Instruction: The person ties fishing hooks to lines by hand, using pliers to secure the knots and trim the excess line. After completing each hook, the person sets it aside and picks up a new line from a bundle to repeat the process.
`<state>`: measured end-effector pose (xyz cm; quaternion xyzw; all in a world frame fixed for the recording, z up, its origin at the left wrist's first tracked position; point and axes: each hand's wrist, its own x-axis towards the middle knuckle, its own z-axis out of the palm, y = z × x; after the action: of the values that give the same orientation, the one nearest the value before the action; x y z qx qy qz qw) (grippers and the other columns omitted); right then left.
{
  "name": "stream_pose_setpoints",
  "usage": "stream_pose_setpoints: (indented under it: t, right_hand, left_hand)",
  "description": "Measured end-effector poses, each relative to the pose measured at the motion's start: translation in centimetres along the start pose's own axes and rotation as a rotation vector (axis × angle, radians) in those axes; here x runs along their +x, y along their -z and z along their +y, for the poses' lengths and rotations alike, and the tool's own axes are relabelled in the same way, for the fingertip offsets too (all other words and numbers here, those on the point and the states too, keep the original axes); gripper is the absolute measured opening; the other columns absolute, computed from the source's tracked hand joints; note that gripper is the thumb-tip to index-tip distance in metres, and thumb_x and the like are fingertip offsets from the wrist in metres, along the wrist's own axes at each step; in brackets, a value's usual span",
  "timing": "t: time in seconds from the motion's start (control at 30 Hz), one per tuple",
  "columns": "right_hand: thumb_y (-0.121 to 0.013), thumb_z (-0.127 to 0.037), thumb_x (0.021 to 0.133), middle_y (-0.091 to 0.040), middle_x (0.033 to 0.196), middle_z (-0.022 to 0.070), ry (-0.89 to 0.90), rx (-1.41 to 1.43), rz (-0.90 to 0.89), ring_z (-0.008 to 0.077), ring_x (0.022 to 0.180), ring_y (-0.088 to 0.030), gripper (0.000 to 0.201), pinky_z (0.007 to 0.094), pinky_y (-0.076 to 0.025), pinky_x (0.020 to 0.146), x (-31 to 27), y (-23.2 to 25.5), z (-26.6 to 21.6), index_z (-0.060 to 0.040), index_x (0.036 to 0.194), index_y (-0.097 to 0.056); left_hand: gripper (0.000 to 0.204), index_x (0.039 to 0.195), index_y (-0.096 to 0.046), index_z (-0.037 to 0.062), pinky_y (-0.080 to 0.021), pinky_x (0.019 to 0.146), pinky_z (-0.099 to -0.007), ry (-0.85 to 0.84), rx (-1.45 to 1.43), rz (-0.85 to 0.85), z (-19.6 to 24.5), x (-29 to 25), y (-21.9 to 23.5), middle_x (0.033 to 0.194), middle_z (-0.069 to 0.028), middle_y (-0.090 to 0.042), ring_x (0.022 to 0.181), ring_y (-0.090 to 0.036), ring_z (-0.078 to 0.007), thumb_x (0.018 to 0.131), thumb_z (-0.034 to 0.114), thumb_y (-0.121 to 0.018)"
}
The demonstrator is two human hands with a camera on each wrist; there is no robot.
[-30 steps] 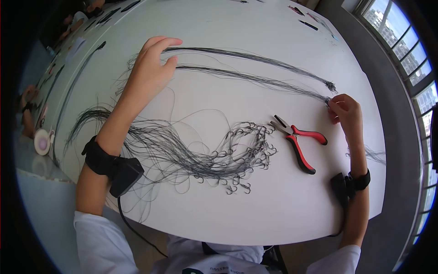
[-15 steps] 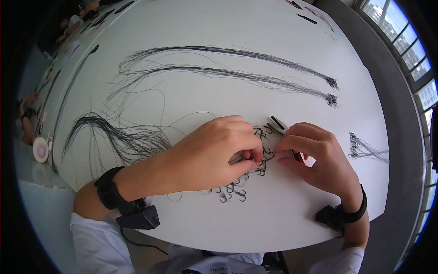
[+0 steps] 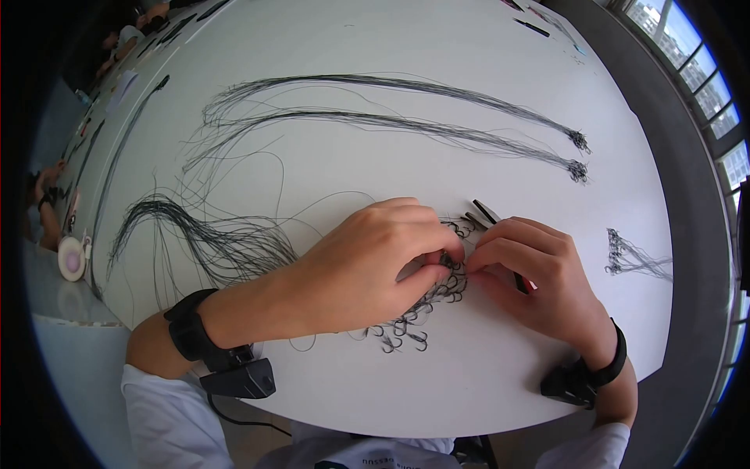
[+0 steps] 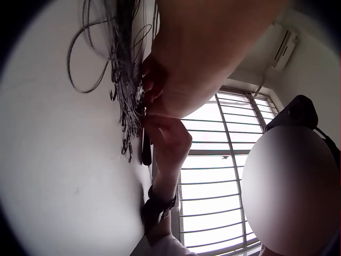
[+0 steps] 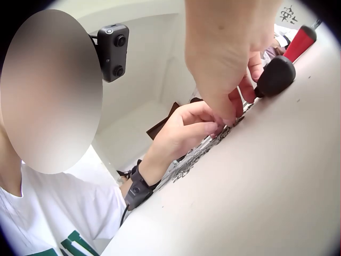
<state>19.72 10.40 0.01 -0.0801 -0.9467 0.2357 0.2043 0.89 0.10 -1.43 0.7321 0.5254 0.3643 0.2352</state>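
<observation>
A pile of dark treble hooks [image 3: 405,322] with thin black lines lies on the white table, partly hidden by both hands. In the head view the left hand [image 3: 375,262] reaches over the lines, its thumb and fingers pinching hooks at the pile's right side. The right hand [image 3: 539,273] meets it there, thumb and fingertips together on a hook at the pile's edge. Red-and-black pliers [image 3: 486,211] lie beneath the right hand, mostly covered; a handle [image 5: 301,42] shows in the right wrist view. The lines [image 3: 207,234] fan out left of the left forearm.
Two long bundles of lines [image 3: 375,119] stretch across the table beyond the hands, with hook clusters [image 3: 578,170] at their right ends. A small hook group [image 3: 617,252] lies near the right edge. A white spool [image 3: 72,258] is at far left, a black tool [image 3: 531,27] at the back.
Both hands came from the far line bundle back to the near hook pile, the right hand over the pliers. Since half a second ago, their fingertips have drawn closer together.
</observation>
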Motion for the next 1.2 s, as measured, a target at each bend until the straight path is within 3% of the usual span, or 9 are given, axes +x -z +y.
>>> stream_pose_setpoints:
  t: [0.07, 0.13, 0.33, 0.57, 0.97, 1.03, 1.2]
  right_hand:
    - [-0.069, 0.001, 0.066, -0.06, 0.078, 0.0042, -0.044, 0.073, 0.006, 0.0204, 0.066, -0.059, 0.016, 0.03, -0.048, 0.055, 0.1, 0.3, -0.3, -0.0055, 0.078, -0.061]
    - [-0.066, 0.003, 0.07, -0.061, 0.078, 0.005, -0.216, 0.24, -0.041, 0.0177, 0.065, -0.058, 0.013, 0.028, -0.047, 0.057, 0.3, 0.8, -0.9, -0.0038, 0.079, -0.061]
    - [-0.062, 0.002, 0.074, -0.061, 0.077, 0.0038, -0.318, 0.336, -0.034, 0.0125, 0.065, -0.057, 0.008, 0.0233, -0.042, 0.055, 0.1, 1.2, -0.9, -0.0018, 0.081, -0.061]
    - [-0.061, 0.0, 0.075, -0.061, 0.076, 0.0022, -0.363, 0.424, -0.073, 0.0107, 0.065, -0.057, 0.008, 0.0225, -0.039, 0.055, -0.1, 1.3, -1.0, -0.0029, 0.083, -0.062]
    - [-0.06, -0.002, 0.077, -0.06, 0.075, 0.0006, -0.337, 0.44, -0.125, 0.0087, 0.067, -0.055, 0.007, 0.0228, -0.037, 0.055, -0.2, 1.6, -1.6, -0.0033, 0.084, -0.061]
    - [-0.059, -0.003, 0.08, -0.061, 0.075, -0.0008, -0.448, 0.613, -0.131, 0.0065, 0.068, -0.055, 0.006, 0.0213, -0.038, 0.056, -0.3, 1.5, -1.7, -0.0024, 0.086, -0.061]
    - [-0.057, -0.006, 0.085, -0.061, 0.08, 0.0, -0.511, 0.75, -0.148, 0.0064, 0.073, -0.057, 0.008, 0.0206, -0.041, 0.06, -0.5, 1.5, -1.7, -0.0005, 0.089, -0.061]
  left_hand:
    - [0.01, 0.084, -0.062, 0.0014, -0.045, 0.065, -0.0314, -0.011, 0.017, 0.013, 0.0, -0.1, 0.0, 0.078, -0.007, -0.059, 0.076, -0.055, -0.0206, 0.075, 0.0, -0.065]
    - [0.009, 0.084, -0.063, 0.0011, -0.045, 0.065, -0.0308, -0.008, 0.0, 0.01, 0.3, -0.1, 0.1, 0.078, -0.0071, -0.059, 0.076, -0.055, -0.0206, 0.075, 0.0, -0.065]
    - [0.004, 0.082, -0.063, 0.0006, -0.044, 0.065, -0.0283, 0.069, -0.171, 0.041, 0.7, -0.1, 0.3, 0.08, -0.007, -0.06, 0.074, -0.056, -0.0178, 0.078, 0.0, -0.063]
    - [0.003, 0.082, -0.062, -0.0009, -0.043, 0.065, -0.0258, 0.168, -0.265, -0.021, 1.2, -0.3, 0.7, 0.079, -0.0068, -0.061, 0.073, -0.054, -0.0143, 0.082, 0.0, -0.059]
    - [0.002, 0.083, -0.061, -0.0013, -0.042, 0.067, -0.0262, 0.052, -0.332, 0.02, 1.3, -0.5, 0.1, 0.08, -0.0065, -0.06, 0.075, -0.054, -0.0144, 0.081, -0.001, -0.059]
    - [0.004, 0.082, -0.061, -0.0022, -0.042, 0.069, -0.0265, 0.129, -0.398, -0.038, 1.6, -0.6, 0.4, 0.08, -0.008, -0.06, 0.076, -0.054, -0.0146, 0.083, 0.0, -0.058]
    - [0.01, 0.084, -0.059, -0.0032, -0.042, 0.071, -0.0262, 0.223, -0.566, -0.089, 1.6, -0.7, 0.8, 0.082, -0.0076, -0.059, 0.078, -0.054, -0.0132, 0.088, 0.004, -0.053]
